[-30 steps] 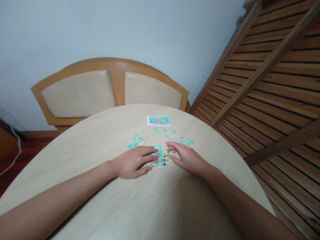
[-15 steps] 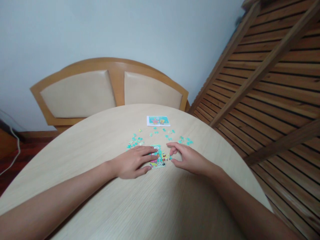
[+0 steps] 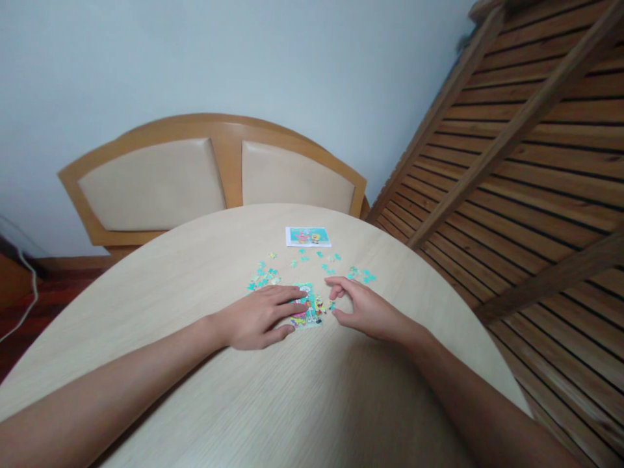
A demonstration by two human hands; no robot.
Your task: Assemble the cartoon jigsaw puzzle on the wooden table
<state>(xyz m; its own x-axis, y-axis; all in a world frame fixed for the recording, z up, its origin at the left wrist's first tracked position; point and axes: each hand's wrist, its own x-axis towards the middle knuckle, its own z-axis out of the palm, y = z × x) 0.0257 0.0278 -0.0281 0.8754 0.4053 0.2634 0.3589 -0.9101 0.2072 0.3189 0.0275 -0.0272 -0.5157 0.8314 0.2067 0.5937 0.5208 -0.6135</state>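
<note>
My left hand (image 3: 260, 315) lies flat with its fingers stretched over a partly joined jigsaw puzzle (image 3: 313, 314), covering much of its left side. The joined part shows teal, pink and yellow cartoon figures. To its right, my right hand (image 3: 368, 309) is curled, the index finger reaching out above. A small teal and yellow puzzle piece (image 3: 332, 304) is between its thumb and a bent finger, just off the joined puzzle's right edge.
Loose teal pieces lie in a left pile (image 3: 264, 275), a right pile (image 3: 363, 274) and scattered between. Behind them is a printed picture card (image 3: 308, 236). A padded chair back (image 3: 227, 169) stands beyond the round table (image 3: 205, 396); wooden slats (image 3: 536, 143) lean at right.
The small piece at my right fingertips has turned and shifted slightly upward, now showing more yellow. My left hand stays in place on the puzzle.
</note>
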